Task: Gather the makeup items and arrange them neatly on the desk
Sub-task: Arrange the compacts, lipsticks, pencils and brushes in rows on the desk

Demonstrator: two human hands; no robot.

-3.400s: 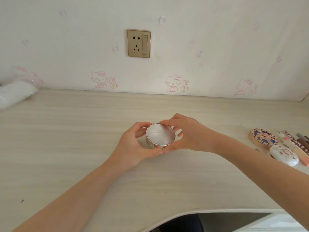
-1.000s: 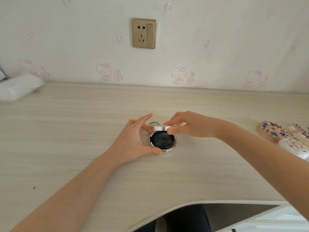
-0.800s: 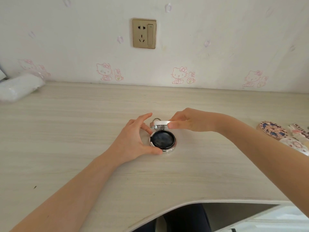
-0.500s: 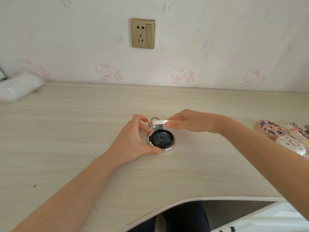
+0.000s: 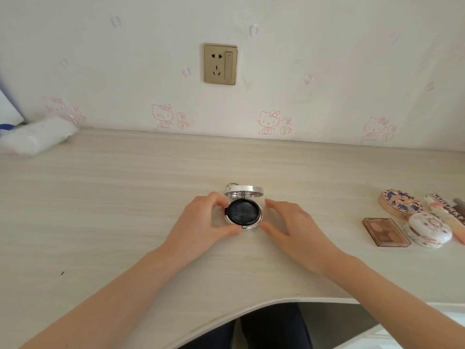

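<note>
A round silver cushion compact point(image 5: 242, 214) sits on the pale wood desk point(image 5: 125, 197) with its lid point(image 5: 243, 191) hinged up and a black inner disc showing. My left hand point(image 5: 201, 222) grips the compact's base from the left, thumb at its front edge. My right hand point(image 5: 289, 227) hovers just right of it with fingers spread, holding nothing. At the right edge lie a flowered round compact point(image 5: 400, 206), a white flowered compact point(image 5: 429, 229), a brown eyeshadow palette point(image 5: 385, 231) and a pink tube point(image 5: 450, 217).
A white plastic-wrapped bundle point(image 5: 37, 137) lies at the far left against the wall. A gold wall socket point(image 5: 220, 64) is above the desk. The desk's front edge curves inward above my lap point(image 5: 269, 328).
The compact's lid has been lifted open. My right hand has let go of the lid and dropped down beside the base. The left hand keeps hold of the base.
</note>
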